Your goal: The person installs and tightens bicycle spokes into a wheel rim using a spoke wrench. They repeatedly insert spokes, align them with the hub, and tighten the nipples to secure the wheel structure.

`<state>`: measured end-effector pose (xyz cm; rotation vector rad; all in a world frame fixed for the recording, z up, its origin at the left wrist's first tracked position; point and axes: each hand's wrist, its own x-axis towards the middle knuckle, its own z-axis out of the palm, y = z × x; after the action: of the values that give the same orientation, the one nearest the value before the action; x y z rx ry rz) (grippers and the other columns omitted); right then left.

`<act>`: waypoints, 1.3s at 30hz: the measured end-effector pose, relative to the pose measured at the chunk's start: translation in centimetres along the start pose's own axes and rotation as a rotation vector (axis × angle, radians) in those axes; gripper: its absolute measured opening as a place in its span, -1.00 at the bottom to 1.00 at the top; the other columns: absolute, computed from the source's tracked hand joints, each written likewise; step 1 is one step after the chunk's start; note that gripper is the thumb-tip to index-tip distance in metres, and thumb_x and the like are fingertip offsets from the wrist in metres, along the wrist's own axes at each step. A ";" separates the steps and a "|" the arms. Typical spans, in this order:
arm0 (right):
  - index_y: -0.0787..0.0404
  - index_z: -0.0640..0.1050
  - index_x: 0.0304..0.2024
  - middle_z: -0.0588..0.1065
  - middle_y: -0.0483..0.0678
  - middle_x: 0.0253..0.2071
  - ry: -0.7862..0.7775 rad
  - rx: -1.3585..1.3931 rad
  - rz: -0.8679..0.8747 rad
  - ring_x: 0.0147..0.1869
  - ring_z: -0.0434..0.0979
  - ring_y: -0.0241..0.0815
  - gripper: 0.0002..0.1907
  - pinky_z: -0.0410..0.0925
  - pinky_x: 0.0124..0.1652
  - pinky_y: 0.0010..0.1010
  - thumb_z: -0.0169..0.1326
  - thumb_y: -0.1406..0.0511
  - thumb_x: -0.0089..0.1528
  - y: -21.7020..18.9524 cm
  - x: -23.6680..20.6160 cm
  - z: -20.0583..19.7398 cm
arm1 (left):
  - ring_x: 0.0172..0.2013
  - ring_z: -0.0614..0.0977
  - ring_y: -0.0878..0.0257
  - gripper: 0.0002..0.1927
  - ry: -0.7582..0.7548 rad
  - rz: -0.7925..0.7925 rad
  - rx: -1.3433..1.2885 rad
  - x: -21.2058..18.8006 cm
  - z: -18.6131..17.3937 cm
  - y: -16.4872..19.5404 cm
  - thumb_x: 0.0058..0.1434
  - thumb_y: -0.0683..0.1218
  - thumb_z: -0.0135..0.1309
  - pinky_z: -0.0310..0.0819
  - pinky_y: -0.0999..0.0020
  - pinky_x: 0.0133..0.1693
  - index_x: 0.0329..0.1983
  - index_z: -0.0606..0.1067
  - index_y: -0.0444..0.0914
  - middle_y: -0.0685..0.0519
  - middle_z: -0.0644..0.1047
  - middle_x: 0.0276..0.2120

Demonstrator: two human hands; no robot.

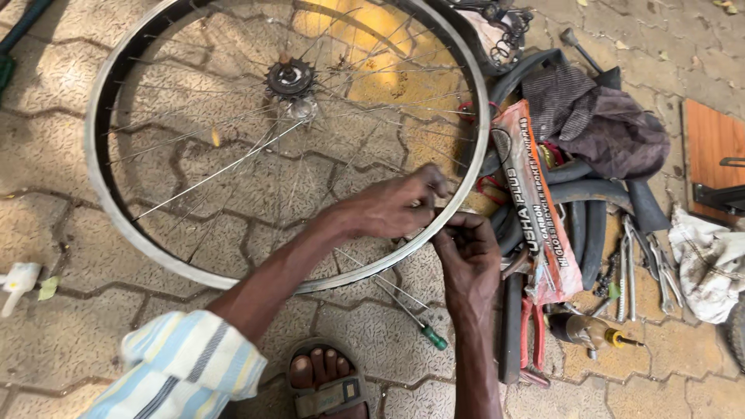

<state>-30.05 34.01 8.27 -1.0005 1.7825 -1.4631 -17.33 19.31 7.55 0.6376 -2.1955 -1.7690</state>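
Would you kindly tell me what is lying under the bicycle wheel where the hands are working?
Under the bicycle wheel, paving stones show through the spokes, and a green-handled screwdriver pokes out beneath the rim near the left hand and right hand. Its tip is hidden.

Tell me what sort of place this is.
Probably an open-air bicycle repair spot on paving blocks. Both hands, left hand and right hand, work at a spoked wheel rim; rubber tyres and hand tools lie alongside.

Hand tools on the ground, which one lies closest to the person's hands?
The green-handled screwdriver, lying just below the wheel rim beside the right hand. The red-handled pliers and the metal wrenches lie farther right.
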 end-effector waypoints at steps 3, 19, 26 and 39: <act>0.35 0.54 -0.10 0.61 0.03 -0.22 0.020 -0.091 -0.004 -0.17 0.63 -0.24 -0.81 0.56 -0.11 -0.44 0.18 0.46 0.23 0.3 0.1 0.1 | -0.07 0.67 -0.07 -0.69 -0.007 -0.086 0.065 0.5 0.5 -0.1 0.37 -0.08 -0.15 0.68 -0.01 -0.11 0.15 0.25 -0.22 -0.09 0.49 0.05; 0.25 0.48 -0.13 0.57 -0.01 -0.30 0.090 -0.031 -0.027 -0.29 0.60 -0.24 -0.87 0.58 -0.26 -0.38 0.09 0.37 0.28 1.4 0.2 -0.1 | 0.00 0.59 -0.05 -0.67 -0.086 0.068 0.042 1.5 0.3 -1.4 0.35 -0.05 -0.06 0.73 0.06 -0.09 0.08 0.26 -0.30 -0.17 0.38 0.13; 0.31 0.53 -0.15 0.56 -0.03 -0.36 -0.151 -0.511 0.129 -0.41 0.55 -0.25 -0.81 0.48 -0.46 -0.45 0.06 0.37 0.20 7.0 0.4 2.3 | -0.10 0.61 0.02 -0.58 -0.036 0.150 0.032 1.5 0.4 -1.8 0.26 -0.15 -0.07 0.63 0.02 -0.08 0.15 0.17 -0.30 -0.12 0.37 0.09; 0.23 0.53 -0.09 0.56 0.04 -0.40 -0.246 -1.048 -0.639 -0.39 0.51 -0.06 -0.74 0.45 -0.37 -0.21 0.01 0.39 0.17 9.3 0.2 6.9 | -0.19 0.54 0.07 -0.51 0.001 0.136 -0.031 1.3 0.4 -2.0 0.20 -0.27 -0.06 0.70 0.23 -0.36 0.17 0.11 -0.30 -0.23 0.42 -0.05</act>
<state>-25.97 31.24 -2.22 -2.3080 2.1346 -0.5313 -18.26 18.67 5.41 0.4705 -2.1512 -1.7302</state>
